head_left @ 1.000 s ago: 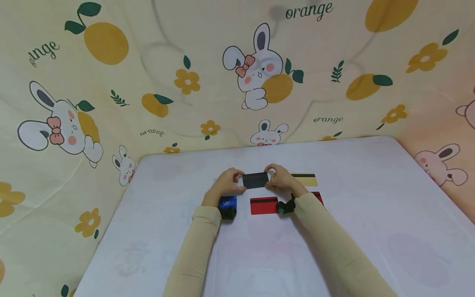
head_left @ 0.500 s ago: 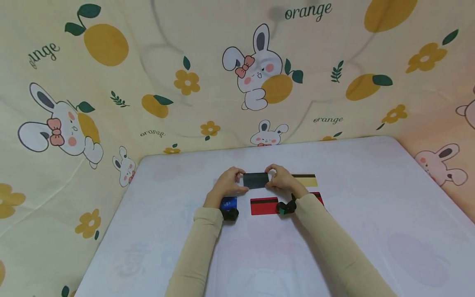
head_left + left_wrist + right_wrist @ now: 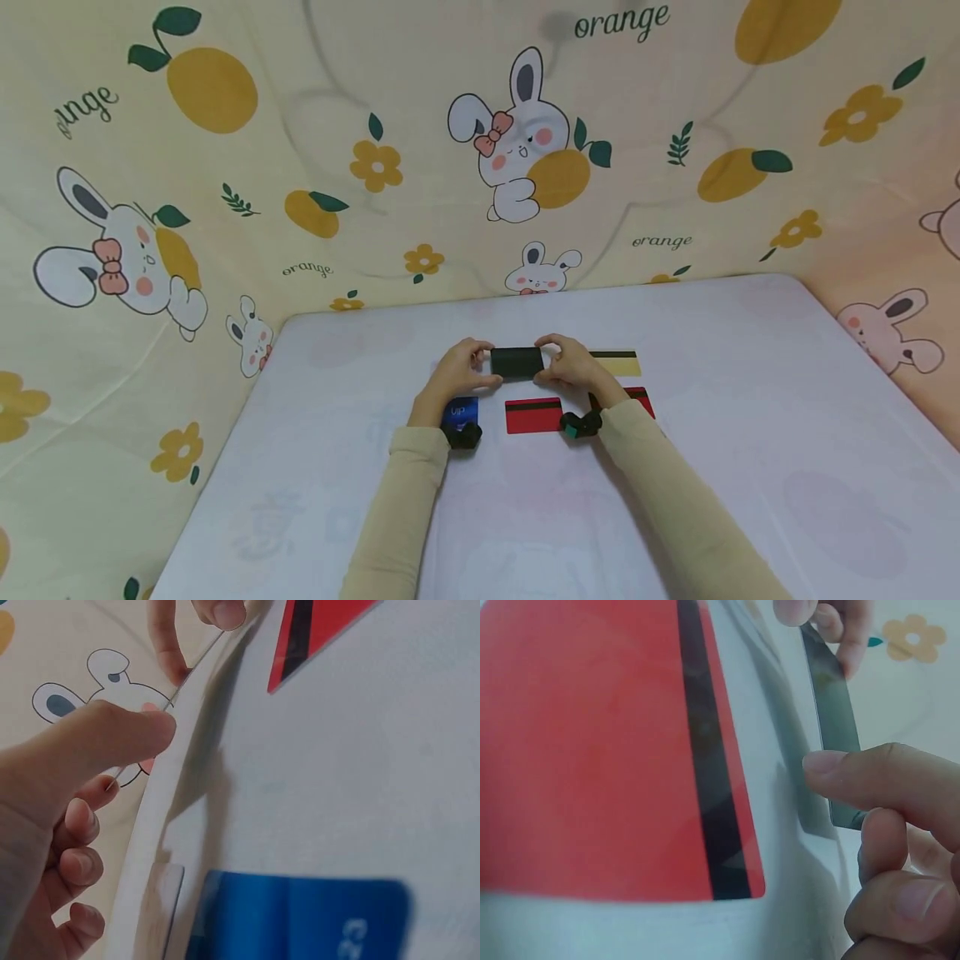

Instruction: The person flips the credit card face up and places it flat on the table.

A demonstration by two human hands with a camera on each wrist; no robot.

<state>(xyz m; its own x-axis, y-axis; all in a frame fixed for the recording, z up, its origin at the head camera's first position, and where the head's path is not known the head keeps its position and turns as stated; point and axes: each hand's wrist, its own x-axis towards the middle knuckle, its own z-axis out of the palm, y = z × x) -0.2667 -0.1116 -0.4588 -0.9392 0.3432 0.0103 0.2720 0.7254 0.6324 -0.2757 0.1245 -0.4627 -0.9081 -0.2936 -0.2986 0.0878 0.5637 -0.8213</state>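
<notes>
Above the table (image 3: 517, 525), noted black card (image 3: 517, 363), pinched at one end by left hand (image 3: 459, 368) and at the other by right hand (image 3: 566, 362). Found red card (image 3: 533, 417) lying nearer the sleeves (image 3: 401, 492), blue card (image 3: 465, 408) beside left wrist (image 3: 428, 408), gold card (image 3: 618, 365) partly behind right hand. Recorded second red item (image 3: 642, 400), apparently a card, mostly hidden by right arm (image 3: 645, 442).

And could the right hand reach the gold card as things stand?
Likely yes: the gold card lies just beside the right hand, but that hand pinches the black card and would probably have to release it first.
</notes>
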